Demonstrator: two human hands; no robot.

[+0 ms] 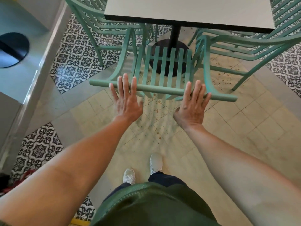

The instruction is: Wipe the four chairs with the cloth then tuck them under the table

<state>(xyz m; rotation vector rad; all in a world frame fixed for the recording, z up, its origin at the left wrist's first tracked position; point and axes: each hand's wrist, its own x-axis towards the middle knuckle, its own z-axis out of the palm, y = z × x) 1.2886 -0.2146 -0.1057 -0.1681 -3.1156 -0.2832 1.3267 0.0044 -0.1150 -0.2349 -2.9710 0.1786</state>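
- Green metal chair (164, 69) is standing right in front of me, its slatted seat reaching under the tabletop (187, 10) and its back rail lying across my view.
- I am laying my left hand (126, 100) flat against the left part of that rail, fingers (125, 80) straight and spread, curling round nothing.
- I am laying my right hand (192, 105) flat against the right part of the rail in the same way, fingers straight and slightly fanned, thumb out to the side, gripping nothing.
- Both my forearms are reaching out ahead of me toward the chair.
- Another green chair (91, 18) is sitting at the left side of the tabletop, and more green chair frames (260, 44) are sitting at the right side, close beside the chair I am touching.
- Black pedestal (175, 35) is showing beneath the tabletop, with its round base on the floor behind the chair's slats.
- I am standing on pale floor tiles (244, 124) speckled with brown spots, with patterned black-and-white tiles (76, 57) to the left.
- My white shoes (155, 163) are showing below, one ahead of the other.
- I cannot see the cloth anywhere.
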